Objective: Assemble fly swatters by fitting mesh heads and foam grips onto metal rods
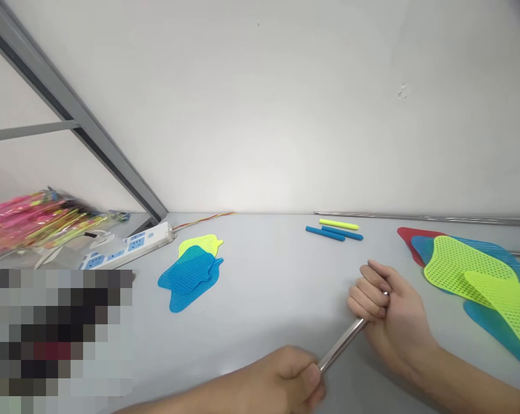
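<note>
Smooth, tubular polished steel rod [341,345] at 5 o'clock in view, gripped in the closed left hand [286,382] and closed right hand [389,310]; perforated plastic swatter heads [469,267] lie at the right hand's 2 o'clock on the grey counter [264,276].

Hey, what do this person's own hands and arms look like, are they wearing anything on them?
The left hand and the right hand are bare, with no gloves, rings, watch or bracelet showing. The left forearm and the right forearm are bare too, and no sleeve shows before they run out of the picture.
</note>
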The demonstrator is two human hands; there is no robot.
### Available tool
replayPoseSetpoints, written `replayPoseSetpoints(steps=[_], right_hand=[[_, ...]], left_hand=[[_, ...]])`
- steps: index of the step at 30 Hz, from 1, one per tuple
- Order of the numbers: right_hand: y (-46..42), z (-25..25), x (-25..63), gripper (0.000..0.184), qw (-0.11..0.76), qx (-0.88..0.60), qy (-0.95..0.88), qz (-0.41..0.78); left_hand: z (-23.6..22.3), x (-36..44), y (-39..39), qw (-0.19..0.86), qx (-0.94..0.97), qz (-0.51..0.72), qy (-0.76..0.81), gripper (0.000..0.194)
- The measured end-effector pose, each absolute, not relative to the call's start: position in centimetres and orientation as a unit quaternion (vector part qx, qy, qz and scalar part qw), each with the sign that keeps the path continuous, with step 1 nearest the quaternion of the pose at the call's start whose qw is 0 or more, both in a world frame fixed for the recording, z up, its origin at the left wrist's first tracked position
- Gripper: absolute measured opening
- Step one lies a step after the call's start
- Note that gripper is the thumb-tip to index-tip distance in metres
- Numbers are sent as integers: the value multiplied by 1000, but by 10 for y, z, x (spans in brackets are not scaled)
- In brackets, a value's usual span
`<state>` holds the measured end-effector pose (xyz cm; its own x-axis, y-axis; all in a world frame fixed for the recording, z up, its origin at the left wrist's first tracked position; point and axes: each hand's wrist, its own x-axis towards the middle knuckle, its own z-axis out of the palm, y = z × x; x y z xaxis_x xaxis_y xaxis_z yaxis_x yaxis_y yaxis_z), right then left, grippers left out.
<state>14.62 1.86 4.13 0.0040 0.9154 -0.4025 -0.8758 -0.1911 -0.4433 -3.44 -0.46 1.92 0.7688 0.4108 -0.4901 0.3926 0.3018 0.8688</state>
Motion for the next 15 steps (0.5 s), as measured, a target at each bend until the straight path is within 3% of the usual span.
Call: replayPoseSetpoints(steps=[7, 12, 15], right_hand=[[41, 37, 161, 30, 514, -387, -302, 704], [47, 37, 184, 34, 228, -429, -516, 706], [49, 37, 191, 36, 153, -403, -524, 735]], left_hand=[[33, -53, 23, 726, 600, 40, 333, 44], [50, -66, 40, 693, 619, 42, 367, 39], [62, -80, 50, 547, 702, 61, 452, 44]])
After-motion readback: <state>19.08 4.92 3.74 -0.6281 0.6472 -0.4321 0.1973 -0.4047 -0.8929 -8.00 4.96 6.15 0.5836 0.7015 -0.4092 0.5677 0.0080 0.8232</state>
